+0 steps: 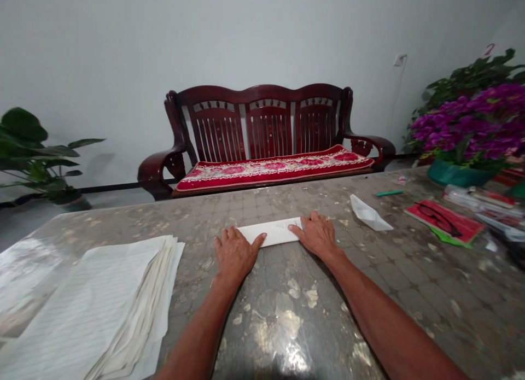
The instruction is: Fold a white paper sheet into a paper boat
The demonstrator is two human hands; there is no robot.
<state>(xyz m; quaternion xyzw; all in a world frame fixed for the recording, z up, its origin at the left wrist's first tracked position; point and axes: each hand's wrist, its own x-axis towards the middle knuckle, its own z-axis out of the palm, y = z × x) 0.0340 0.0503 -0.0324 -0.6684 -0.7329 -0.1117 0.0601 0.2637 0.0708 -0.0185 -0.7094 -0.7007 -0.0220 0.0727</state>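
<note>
A long, narrow strip of folded white paper (273, 233) lies across the patterned tabletop (270, 303), with faint ruled lines and some marks toward its right end. My left hand (238, 252) holds the strip's left end, its thumb resting on the near edge. At the opposite end, my right hand (315, 233) grips the paper with the thumb on top and the fingers over the far side. The fingertips of both hands are partly hidden. Right of my right hand sits a folded white paper boat (370, 214).
A stack of lined paper (102, 292) lies at the left. To the right are a green pen (389, 193), glasses (438, 218) on a red booklet (467, 227), and purple flowers (471, 123) in a green pot (459, 172). A wooden bench (268, 128) stands beyond the table.
</note>
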